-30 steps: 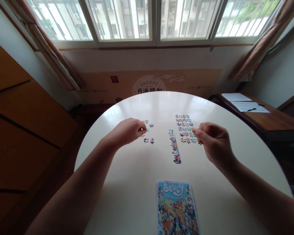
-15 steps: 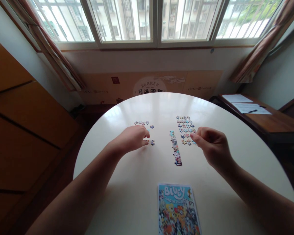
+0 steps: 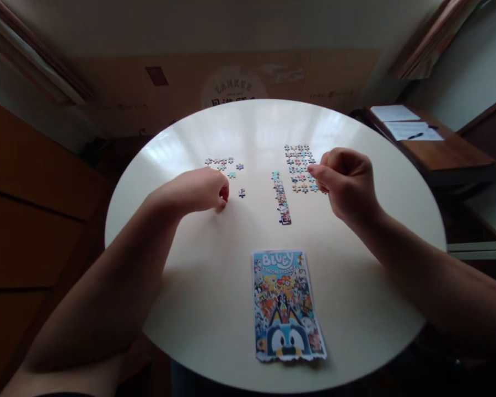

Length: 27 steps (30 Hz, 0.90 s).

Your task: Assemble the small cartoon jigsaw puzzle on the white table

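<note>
My left hand [image 3: 204,190] is low over the left side of the white table, fingers curled in and thumb near them. What it holds, if anything, is hidden. Loose jigsaw pieces [image 3: 222,165] lie just beyond it, and a single piece [image 3: 242,193] sits to its right. My right hand [image 3: 349,176] is closed with thumb against forefinger beside rows of loose jigsaw pieces [image 3: 300,162], covering some at the right end. Anything within its grip is out of sight. Between the hands lies a joined strip of jigsaw pieces [image 3: 281,199].
A printed picture sheet [image 3: 287,303] with a ragged lower edge lies near the front of the round white table [image 3: 206,309]. At the far right, papers [image 3: 411,131] and a pen [image 3: 415,135] rest on a brown wooden table [image 3: 458,146].
The view has tilted down, showing the whole picture sheet. My left fingers have drawn together and shifted toward me, uncovering pieces. My right hand stays closed by the rows.
</note>
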Tool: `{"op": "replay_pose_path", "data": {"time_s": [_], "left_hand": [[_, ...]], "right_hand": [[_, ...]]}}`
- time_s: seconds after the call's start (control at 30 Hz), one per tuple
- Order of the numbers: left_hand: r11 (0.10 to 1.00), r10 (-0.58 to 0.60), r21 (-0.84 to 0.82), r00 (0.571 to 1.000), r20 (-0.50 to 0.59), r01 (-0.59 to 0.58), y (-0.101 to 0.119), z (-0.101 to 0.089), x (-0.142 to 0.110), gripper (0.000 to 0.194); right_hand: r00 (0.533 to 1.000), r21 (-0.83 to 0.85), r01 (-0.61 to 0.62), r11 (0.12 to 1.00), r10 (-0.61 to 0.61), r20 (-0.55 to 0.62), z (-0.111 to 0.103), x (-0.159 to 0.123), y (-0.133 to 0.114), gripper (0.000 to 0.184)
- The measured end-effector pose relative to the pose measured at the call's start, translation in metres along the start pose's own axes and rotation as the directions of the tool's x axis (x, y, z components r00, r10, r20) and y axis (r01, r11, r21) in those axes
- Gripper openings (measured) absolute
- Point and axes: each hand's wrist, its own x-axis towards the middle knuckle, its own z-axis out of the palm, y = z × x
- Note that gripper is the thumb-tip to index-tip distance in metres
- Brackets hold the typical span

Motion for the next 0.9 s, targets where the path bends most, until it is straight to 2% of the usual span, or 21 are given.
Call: {"op": "replay_pose_path", "data": {"time_s": [0.17,0.27,0.37,0.47,0.57,0.63,0.7,0.8,0.9], "left_hand": [[1.0,-0.002,0.002,0.977,0.214,0.002,0.005,-0.014,-0.01,0.018],[1.0,-0.007,0.016,0.963,0.269,0.003,0.005,-0.018,-0.014,0.018],[0.999,0.028,0.017,0.961,0.276,-0.034,0.005,-0.019,-0.016,0.016],[0.992,0.119,-0.055,0.967,0.226,-0.109,0.01,-0.021,-0.017,0.017],[0.949,0.266,-0.215,0.952,0.15,-0.231,0.02,-0.022,-0.019,0.02],[0.9,0.343,-0.322,0.933,0.104,-0.295,0.025,-0.021,-0.02,0.022],[0.853,0.375,-0.411,0.925,0.056,-0.321,0.029,-0.02,-0.02,0.029],[0.811,0.382,-0.479,0.924,0.001,-0.335,0.031,-0.018,-0.018,0.034],[0.78,0.33,-0.557,0.944,-0.025,-0.287,0.033,-0.016,-0.015,0.025]], "right_hand": [[0.998,0.051,-0.044,0.998,0.041,0.051,0.001,0.002,-0.001,0.047],[0.992,0.114,-0.106,0.988,0.097,0.082,0.002,0.003,0.002,0.047],[0.986,0.132,-0.149,0.98,0.138,0.088,0.003,0.004,0.007,0.048],[0.991,0.077,-0.108,0.991,0.101,0.082,0.002,0.006,0.008,0.047],[0.986,-0.162,0.017,0.987,0.01,0.169,-0.005,0.008,0.002,0.044],[0.95,-0.395,0.126,0.91,0.004,0.312,-0.012,0.011,-0.004,0.043],[0.896,-0.536,0.237,0.81,0.031,0.443,-0.019,0.013,-0.009,0.039],[0.785,-0.519,0.389,0.761,0.02,0.619,-0.025,0.015,-0.013,0.023],[0.63,-0.391,0.48,0.785,0.001,0.776,-0.024,0.016,-0.012,0.004]]}}
